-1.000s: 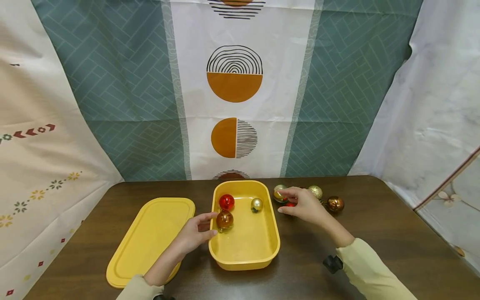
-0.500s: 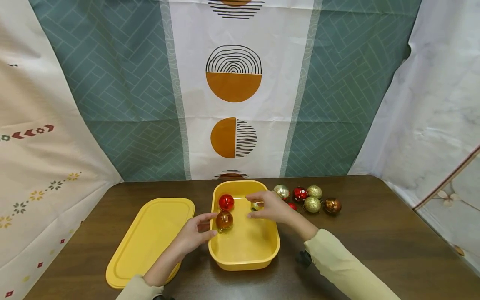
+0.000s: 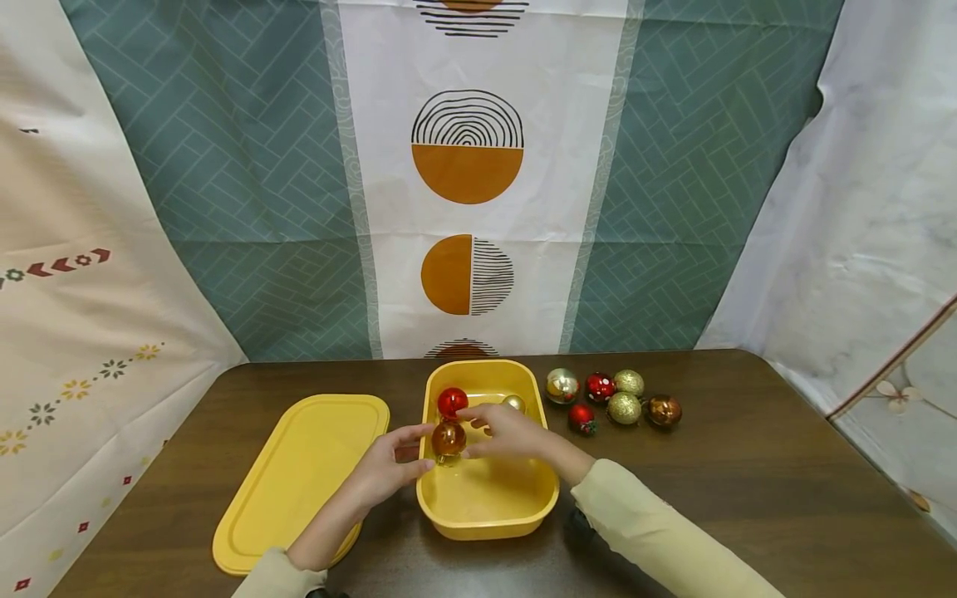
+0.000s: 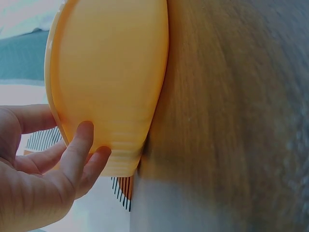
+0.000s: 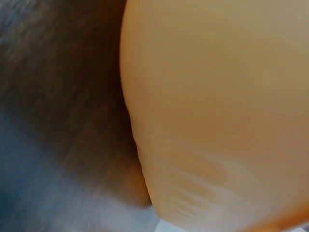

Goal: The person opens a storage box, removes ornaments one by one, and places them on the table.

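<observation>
In the head view a yellow plastic box (image 3: pixel 488 525) stands on the table. It holds a red bauble (image 3: pixel 452 402), a clear amber bauble (image 3: pixel 449 438) and a gold bauble (image 3: pixel 514 403) that is partly hidden. My left hand (image 3: pixel 392 457) grips the box's left rim; the left wrist view shows fingertips (image 4: pixel 85 129) against the outer wall. My right hand (image 3: pixel 512 433) is over the box, thumb and fingers spread beside the amber bauble. Whether it touches the bauble is unclear. Only the box wall (image 5: pixel 207 87) fills the right wrist view, without the hand itself.
Right of the box lie a silvery bauble (image 3: pixel 562 386), a spotted red one (image 3: pixel 600 387), a small red one (image 3: pixel 582 419), two glittery gold ones (image 3: pixel 624 409) and a brown one (image 3: pixel 663 410). The yellow lid (image 3: pixel 299 477) lies flat at left.
My right hand has moved left from the loose baubles, over the gold bauble, to beside the amber one, carrying nothing visible. My left hand has stayed on the rim.
</observation>
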Demonstrator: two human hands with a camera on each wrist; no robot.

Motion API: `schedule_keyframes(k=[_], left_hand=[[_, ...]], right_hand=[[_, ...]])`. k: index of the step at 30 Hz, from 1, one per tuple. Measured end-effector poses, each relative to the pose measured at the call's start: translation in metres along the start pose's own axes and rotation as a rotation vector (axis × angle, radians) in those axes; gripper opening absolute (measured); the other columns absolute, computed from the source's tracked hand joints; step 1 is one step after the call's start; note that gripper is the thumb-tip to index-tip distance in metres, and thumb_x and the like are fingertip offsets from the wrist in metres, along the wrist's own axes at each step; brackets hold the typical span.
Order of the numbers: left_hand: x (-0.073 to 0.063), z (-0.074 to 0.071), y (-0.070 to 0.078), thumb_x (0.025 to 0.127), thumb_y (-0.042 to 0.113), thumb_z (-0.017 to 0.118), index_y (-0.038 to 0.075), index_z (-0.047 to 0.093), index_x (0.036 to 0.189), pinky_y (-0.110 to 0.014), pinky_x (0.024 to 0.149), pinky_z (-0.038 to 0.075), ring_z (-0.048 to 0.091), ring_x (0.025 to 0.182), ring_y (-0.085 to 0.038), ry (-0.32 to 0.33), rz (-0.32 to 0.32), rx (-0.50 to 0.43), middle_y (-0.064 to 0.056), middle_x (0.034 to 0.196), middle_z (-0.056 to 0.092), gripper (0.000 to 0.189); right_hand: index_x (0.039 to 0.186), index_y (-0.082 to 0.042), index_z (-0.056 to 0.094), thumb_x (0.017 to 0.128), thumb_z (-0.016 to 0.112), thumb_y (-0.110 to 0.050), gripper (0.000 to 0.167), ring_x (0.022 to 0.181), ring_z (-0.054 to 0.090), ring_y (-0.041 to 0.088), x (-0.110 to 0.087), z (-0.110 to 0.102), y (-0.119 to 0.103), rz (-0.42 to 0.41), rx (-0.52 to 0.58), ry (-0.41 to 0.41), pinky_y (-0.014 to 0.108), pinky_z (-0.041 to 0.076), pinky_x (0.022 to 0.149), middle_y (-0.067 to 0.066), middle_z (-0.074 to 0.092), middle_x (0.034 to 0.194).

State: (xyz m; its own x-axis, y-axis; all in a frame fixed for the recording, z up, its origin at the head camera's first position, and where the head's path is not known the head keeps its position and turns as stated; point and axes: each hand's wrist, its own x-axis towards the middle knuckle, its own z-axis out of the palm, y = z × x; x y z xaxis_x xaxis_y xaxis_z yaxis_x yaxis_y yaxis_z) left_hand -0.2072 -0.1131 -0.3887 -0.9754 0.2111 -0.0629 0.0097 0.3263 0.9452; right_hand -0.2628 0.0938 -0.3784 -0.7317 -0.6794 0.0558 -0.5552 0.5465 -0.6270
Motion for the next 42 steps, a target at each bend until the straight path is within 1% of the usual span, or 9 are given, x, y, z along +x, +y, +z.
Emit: schedule_keyframes(k=[5,9,13,16,20,23,27,34,42], left_hand=[[-0.001,0.0,0.0,0.08,0.001,0.065,0.0,0.051,0.126,-0.04,0.074,0.053,0.055,0.104,-0.032,0.007,-0.002,0.008,-0.02,0.121,0.053,0.047],[-0.001,0.0,-0.001,0.08,0.002,0.065,0.001,0.052,0.125,-0.041,0.074,0.053,0.055,0.104,-0.033,0.007,-0.001,0.011,-0.02,0.12,0.054,0.047],[0.0,0.0,-0.001,0.08,0.002,0.065,0.0,0.051,0.125,-0.04,0.074,0.053,0.055,0.105,-0.033,0.002,0.006,0.008,-0.02,0.121,0.053,0.047],[0.0,0.0,-0.001,0.081,0.002,0.065,-0.001,0.05,0.126,-0.04,0.075,0.053,0.055,0.105,-0.034,-0.006,0.013,0.003,-0.021,0.122,0.053,0.048],[0.0,0.0,-0.001,0.081,0.001,0.064,-0.002,0.05,0.126,-0.04,0.076,0.053,0.054,0.106,-0.034,-0.009,0.017,-0.002,-0.022,0.122,0.052,0.048],[0.0,0.0,-0.001,0.08,0.001,0.064,-0.001,0.05,0.126,-0.04,0.077,0.052,0.054,0.106,-0.034,-0.007,0.02,-0.001,-0.022,0.123,0.052,0.048],[0.0,0.001,-0.001,0.08,0.001,0.064,-0.001,0.051,0.126,-0.041,0.077,0.052,0.054,0.106,-0.034,-0.004,0.02,0.003,-0.023,0.122,0.052,0.047],[0.0,0.0,-0.002,0.08,0.002,0.065,-0.001,0.05,0.126,-0.041,0.078,0.052,0.054,0.107,-0.034,-0.01,0.015,0.002,-0.022,0.125,0.051,0.048],[-0.001,0.0,-0.001,0.081,0.001,0.064,0.0,0.05,0.127,-0.041,0.077,0.052,0.054,0.107,-0.035,-0.006,0.002,0.007,-0.022,0.122,0.052,0.048]], right_hand=[[0.128,0.0,0.049,0.079,0.071,-0.02,0.058,0.107,0.057,0.026,0.004,0.007,-0.002,0.02,-0.035,-0.026,0.035,0.049,0.086,0.012,0.054,0.126],[0.129,0.0,0.048,0.078,0.072,-0.02,0.059,0.106,0.058,0.024,0.005,0.01,-0.003,0.014,-0.05,-0.021,0.033,0.049,0.085,0.012,0.054,0.126],[0.126,0.0,0.051,0.078,0.072,-0.018,0.056,0.103,0.058,0.021,0.006,0.012,-0.004,-0.005,-0.067,-0.002,0.028,0.05,0.081,0.011,0.058,0.12],[0.121,0.0,0.054,0.078,0.071,-0.016,0.049,0.1,0.058,0.019,0.007,0.014,-0.005,-0.018,-0.08,0.017,0.025,0.049,0.08,0.01,0.06,0.116],[0.112,0.0,0.056,0.079,0.07,-0.011,0.038,0.097,0.06,0.019,0.008,0.015,-0.006,-0.032,-0.057,0.032,0.026,0.049,0.081,0.01,0.062,0.11],[0.108,-0.002,0.056,0.078,0.071,-0.009,0.034,0.095,0.06,0.019,0.009,0.016,-0.007,-0.039,-0.048,0.03,0.026,0.049,0.082,0.009,0.062,0.107],[0.107,-0.004,0.056,0.077,0.071,-0.009,0.033,0.093,0.06,0.017,0.009,0.018,-0.008,-0.035,-0.061,0.033,0.025,0.048,0.082,0.007,0.063,0.105],[0.105,-0.005,0.057,0.077,0.072,-0.01,0.032,0.091,0.06,0.015,0.009,0.017,-0.009,-0.036,-0.047,0.053,0.023,0.049,0.08,0.007,0.064,0.103],[0.104,-0.002,0.057,0.077,0.072,-0.007,0.032,0.093,0.061,0.022,0.0,0.006,-0.004,-0.054,0.022,0.091,0.029,0.051,0.078,0.01,0.063,0.104]])
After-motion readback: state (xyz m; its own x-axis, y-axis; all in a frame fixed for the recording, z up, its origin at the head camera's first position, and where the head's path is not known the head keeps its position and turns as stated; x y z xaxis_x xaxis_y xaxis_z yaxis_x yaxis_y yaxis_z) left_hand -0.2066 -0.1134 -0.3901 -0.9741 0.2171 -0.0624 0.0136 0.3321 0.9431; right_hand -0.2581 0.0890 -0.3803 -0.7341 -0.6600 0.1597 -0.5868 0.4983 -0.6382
